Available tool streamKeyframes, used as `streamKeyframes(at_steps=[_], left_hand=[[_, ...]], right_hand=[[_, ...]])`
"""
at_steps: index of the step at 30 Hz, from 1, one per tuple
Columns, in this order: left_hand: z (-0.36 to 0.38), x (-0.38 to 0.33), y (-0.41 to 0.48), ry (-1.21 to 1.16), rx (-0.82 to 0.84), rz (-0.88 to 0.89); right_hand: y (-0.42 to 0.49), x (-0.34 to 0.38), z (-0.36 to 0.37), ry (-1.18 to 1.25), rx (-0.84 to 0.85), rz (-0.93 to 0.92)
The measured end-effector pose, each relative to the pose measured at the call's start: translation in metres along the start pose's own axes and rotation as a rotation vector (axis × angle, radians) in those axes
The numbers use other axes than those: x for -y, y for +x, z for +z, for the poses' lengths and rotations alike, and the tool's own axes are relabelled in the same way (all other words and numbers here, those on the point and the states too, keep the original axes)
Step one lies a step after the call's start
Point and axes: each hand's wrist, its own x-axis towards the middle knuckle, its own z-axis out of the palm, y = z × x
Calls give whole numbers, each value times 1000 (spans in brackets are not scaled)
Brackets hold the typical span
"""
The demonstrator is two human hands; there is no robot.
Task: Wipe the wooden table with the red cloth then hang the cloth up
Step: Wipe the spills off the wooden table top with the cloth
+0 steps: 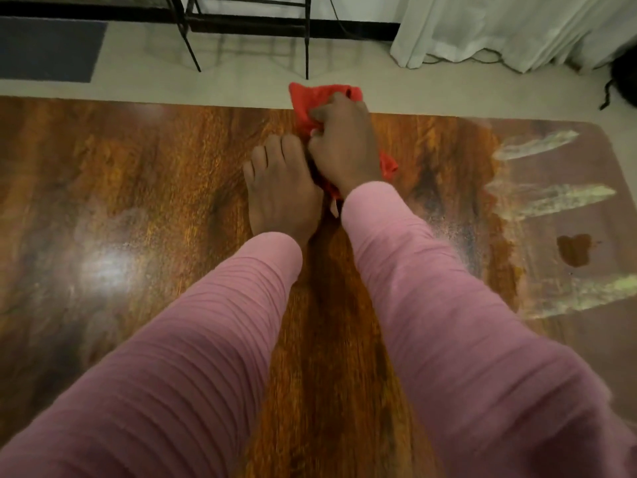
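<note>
Head view looks down along both of your arms, stretched forward side by side over the glossy brown wooden table, each in a ribbed pink sleeve. Your left hand lies palm-down on the wood with its fingers straight and close together, pointing away from you, holding nothing. Your right hand sits just beside it, touching or nearly touching it, a little farther out; its fingers are curled and grip the bunched red cloth, knuckles up. The cloth lies near the middle of the table's far edge, under and around that hand. Its long axis runs roughly away from you: the far end pokes out past your fingers and shows beyond the table's edge, while the near end trails back under your wrist, with a fold jutting out to the right. To the right, the table carries pale smeared streaks and a small dark wet spot. Beyond the table, a black metal frame and a white curtain stand on the light floor.
</note>
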Motion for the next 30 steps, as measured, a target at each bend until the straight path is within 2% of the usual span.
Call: streamKeyframes(at_steps=[2,3,4,8,9,11,13,16,19,21,24,26,28,30], left_hand=[[-1,0,-1,2,1,12],[-2,1,-1,3,-2,17],[-2,2,-1,3,-6,19],[-2,0,-2,27,-13,41],[-3,0,-2,34,-15,48],[-3,-2,-2,35,-23,68],[-2,-1,-1,32,-27,81],[-1,0,-2,37,-20,78],[-2,0,-3,46,-9,74],[-3,2,-2,46,-1,81],[-2,2,-3,55,-4,106],[-1,-1,-3,82,-15,147],[-2,-5,-1,99,-22,171],[-3,-7,-3,116,-22,181]], right_hand=[[-3,-7,-3,10,84,-94],[-6,-15,-12,-3,88,-82],[-7,-27,-22,-23,74,-29],[-12,-71,-71,3,-108,374],[-14,-71,-77,67,-80,434],[-17,-59,-77,209,81,490],[-16,-43,-64,168,116,460],[-24,-29,-34,0,-42,198],[-33,-33,-26,-22,55,-23],[-34,-57,-38,-62,45,4],[-33,-112,-69,-115,-88,289],[-30,-129,-77,-78,-120,435],[-29,-118,-69,-37,-130,424],[-36,-99,-56,-28,-65,230]])
